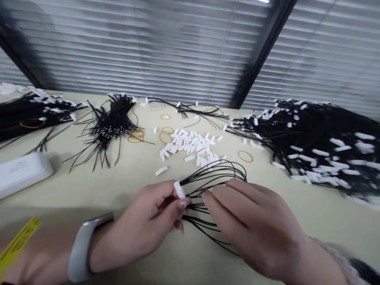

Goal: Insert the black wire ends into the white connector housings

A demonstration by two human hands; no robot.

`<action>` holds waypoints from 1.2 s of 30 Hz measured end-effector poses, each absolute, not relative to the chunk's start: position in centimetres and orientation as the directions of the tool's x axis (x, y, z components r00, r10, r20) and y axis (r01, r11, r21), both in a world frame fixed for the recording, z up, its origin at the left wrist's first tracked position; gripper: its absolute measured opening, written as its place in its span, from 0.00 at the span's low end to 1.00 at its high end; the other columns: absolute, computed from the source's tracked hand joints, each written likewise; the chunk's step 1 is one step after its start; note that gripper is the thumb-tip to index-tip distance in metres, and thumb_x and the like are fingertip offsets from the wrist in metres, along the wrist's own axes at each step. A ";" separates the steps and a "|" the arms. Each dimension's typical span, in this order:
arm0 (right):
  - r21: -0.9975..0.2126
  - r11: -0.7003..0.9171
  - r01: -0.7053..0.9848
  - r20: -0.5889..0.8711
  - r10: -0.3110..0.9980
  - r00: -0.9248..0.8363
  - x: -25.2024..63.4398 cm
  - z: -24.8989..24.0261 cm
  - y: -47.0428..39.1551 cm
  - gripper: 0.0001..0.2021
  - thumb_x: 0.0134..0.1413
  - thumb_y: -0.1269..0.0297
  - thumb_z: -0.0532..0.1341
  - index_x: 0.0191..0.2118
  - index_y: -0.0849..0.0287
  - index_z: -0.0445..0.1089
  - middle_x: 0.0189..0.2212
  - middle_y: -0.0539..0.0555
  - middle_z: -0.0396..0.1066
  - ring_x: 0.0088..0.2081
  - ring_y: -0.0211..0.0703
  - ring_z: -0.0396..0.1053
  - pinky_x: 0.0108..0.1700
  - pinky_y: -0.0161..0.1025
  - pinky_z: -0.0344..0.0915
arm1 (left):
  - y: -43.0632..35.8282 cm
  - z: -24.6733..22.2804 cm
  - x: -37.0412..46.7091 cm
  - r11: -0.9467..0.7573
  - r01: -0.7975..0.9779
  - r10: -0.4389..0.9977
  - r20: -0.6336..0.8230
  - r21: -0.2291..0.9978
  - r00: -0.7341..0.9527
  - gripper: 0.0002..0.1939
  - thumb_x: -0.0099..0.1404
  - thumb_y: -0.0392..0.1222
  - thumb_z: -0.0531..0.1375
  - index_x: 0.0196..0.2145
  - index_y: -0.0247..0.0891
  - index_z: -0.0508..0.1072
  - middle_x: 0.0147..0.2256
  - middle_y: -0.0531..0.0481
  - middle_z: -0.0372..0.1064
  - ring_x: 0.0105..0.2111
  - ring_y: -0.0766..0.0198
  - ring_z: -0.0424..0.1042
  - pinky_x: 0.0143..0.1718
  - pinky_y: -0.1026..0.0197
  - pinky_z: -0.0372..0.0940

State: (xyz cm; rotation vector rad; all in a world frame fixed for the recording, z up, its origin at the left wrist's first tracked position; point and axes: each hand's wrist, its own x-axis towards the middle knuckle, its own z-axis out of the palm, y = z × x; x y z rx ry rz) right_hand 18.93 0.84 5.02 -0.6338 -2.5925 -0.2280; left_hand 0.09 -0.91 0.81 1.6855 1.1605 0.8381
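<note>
Over the worktop (86, 188), my left grip (145, 219) is pinching the white connector (179, 190), right grip (252, 221) pinching black wires (194, 195), ideally lightly, avoiding kinks.

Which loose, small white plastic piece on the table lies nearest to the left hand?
The small white plastic piece lying alone just beyond the left hand, unlike those in the farther pile.

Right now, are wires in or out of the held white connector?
In: black wires enter the connector in the left hand; seating depth hidden.
</note>
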 end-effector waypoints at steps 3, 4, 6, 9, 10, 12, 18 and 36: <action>0.026 0.893 0.449 0.474 0.384 -0.792 19.0 5.1 0.7 0.16 0.50 0.77 0.45 0.18 0.59 0.61 0.21 0.54 0.65 0.22 0.38 0.56 0.23 0.38 0.56 | -0.9 1.0 0.2 -0.166 0.349 0.942 0.043 0.922 0.334 0.11 0.64 0.39 0.49 0.23 0.38 0.61 0.20 0.55 0.64 0.21 0.69 0.64 0.24 0.68 0.60; 0.036 0.899 0.436 0.471 0.370 -0.801 19.1 5.1 0.6 0.16 0.49 0.78 0.45 0.18 0.59 0.62 0.21 0.55 0.65 0.22 0.38 0.56 0.23 0.38 0.57 | -0.9 1.0 0.2 -0.161 0.354 0.941 0.035 0.921 0.337 0.12 0.63 0.39 0.49 0.23 0.38 0.61 0.20 0.54 0.64 0.21 0.69 0.64 0.24 0.67 0.60; 0.094 0.912 0.400 0.455 0.318 -0.832 19.2 5.2 0.4 0.15 0.47 0.78 0.46 0.18 0.59 0.63 0.22 0.55 0.66 0.23 0.39 0.58 0.23 0.38 0.59 | -0.8 1.2 0.3 -0.147 0.361 0.939 0.016 0.921 0.343 0.12 0.63 0.40 0.49 0.23 0.38 0.61 0.19 0.54 0.64 0.21 0.69 0.63 0.23 0.67 0.60; 0.185 0.916 0.357 0.437 0.248 -0.864 19.3 5.1 0.2 0.16 0.47 0.78 0.46 0.20 0.58 0.66 0.22 0.55 0.67 0.24 0.40 0.60 0.24 0.39 0.60 | -0.7 1.3 0.3 -0.094 0.337 0.940 -0.028 0.937 0.340 0.11 0.62 0.41 0.49 0.23 0.37 0.60 0.19 0.55 0.61 0.20 0.69 0.62 0.22 0.68 0.59; 0.199 0.911 0.362 0.442 0.246 -0.863 19.2 5.1 0.2 0.16 0.47 0.79 0.46 0.21 0.59 0.67 0.22 0.55 0.67 0.24 0.40 0.60 0.23 0.39 0.60 | -0.7 1.3 0.3 -0.068 0.316 0.936 -0.049 0.946 0.349 0.11 0.62 0.41 0.49 0.22 0.37 0.60 0.19 0.55 0.60 0.20 0.69 0.62 0.22 0.68 0.59; 0.210 0.897 0.390 0.466 0.259 -0.846 19.0 5.0 0.2 0.17 0.48 0.79 0.46 0.20 0.59 0.67 0.20 0.54 0.66 0.23 0.39 0.60 0.22 0.38 0.60 | -0.8 1.2 0.3 -0.029 0.281 0.920 -0.085 0.959 0.383 0.12 0.62 0.42 0.49 0.22 0.37 0.59 0.18 0.55 0.58 0.19 0.70 0.61 0.21 0.68 0.59; 0.205 0.883 0.421 0.508 0.272 -0.817 18.6 4.7 0.6 0.16 0.47 0.82 0.47 0.18 0.60 0.64 0.17 0.51 0.65 0.21 0.37 0.60 0.21 0.36 0.59 | -0.7 1.2 0.2 -0.009 0.255 0.872 -0.118 0.967 0.475 0.14 0.63 0.43 0.48 0.23 0.36 0.60 0.19 0.54 0.59 0.21 0.70 0.60 0.22 0.68 0.59; -0.009 0.898 0.440 0.464 0.394 -0.794 19.8 3.8 0.6 0.10 0.55 0.75 0.54 0.24 0.62 0.63 0.19 0.48 0.56 0.24 0.34 0.49 0.25 0.38 0.46 | -0.7 0.8 -0.2 -0.091 0.162 0.857 -0.006 0.983 0.515 0.11 0.64 0.39 0.50 0.24 0.37 0.62 0.22 0.55 0.61 0.23 0.71 0.62 0.25 0.70 0.61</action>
